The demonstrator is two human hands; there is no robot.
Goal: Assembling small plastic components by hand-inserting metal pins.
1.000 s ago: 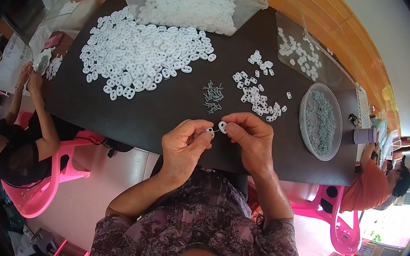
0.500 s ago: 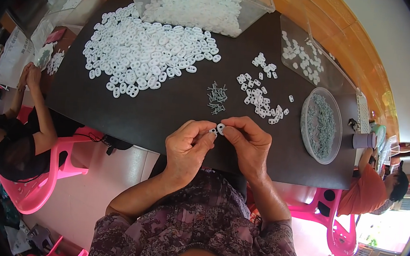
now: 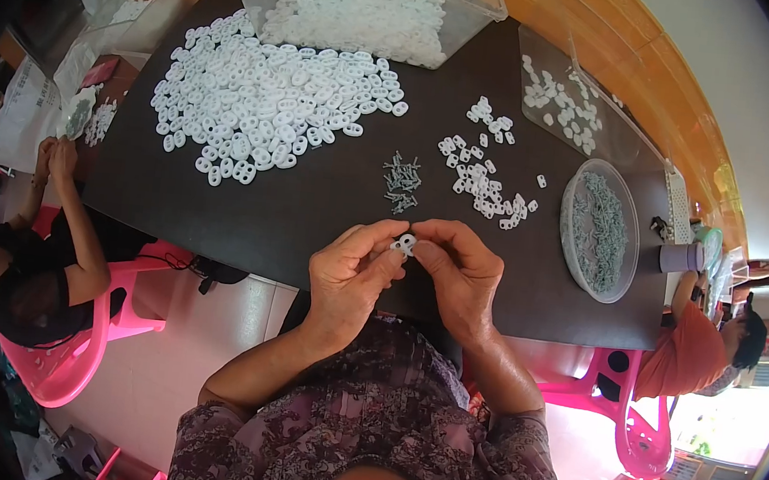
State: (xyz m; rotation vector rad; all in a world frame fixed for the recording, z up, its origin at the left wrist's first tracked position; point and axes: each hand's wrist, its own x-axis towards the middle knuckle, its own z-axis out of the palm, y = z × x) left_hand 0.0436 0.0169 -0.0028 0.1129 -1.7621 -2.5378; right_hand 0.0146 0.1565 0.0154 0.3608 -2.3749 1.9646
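Observation:
My left hand (image 3: 352, 274) and my right hand (image 3: 460, 273) meet over the near edge of a black table (image 3: 314, 205). Between their fingertips they pinch a small white plastic piece (image 3: 403, 243) with two holes. Just beyond the hands lies a small heap of grey metal screws (image 3: 400, 181). A little group of white pieces (image 3: 487, 187) sits to the right of the screws. A large spread of the same white pieces (image 3: 268, 104) covers the table's far left.
A clear plastic tub (image 3: 361, 2) full of white pieces stands at the back. A round dish of grey screws (image 3: 600, 228) and a clear tray (image 3: 569, 105) are at the right. Two other persons sit on pink chairs (image 3: 68, 348) left and right.
Both hands stay joined on the white piece with only slight finger movement. The view has shifted a little.

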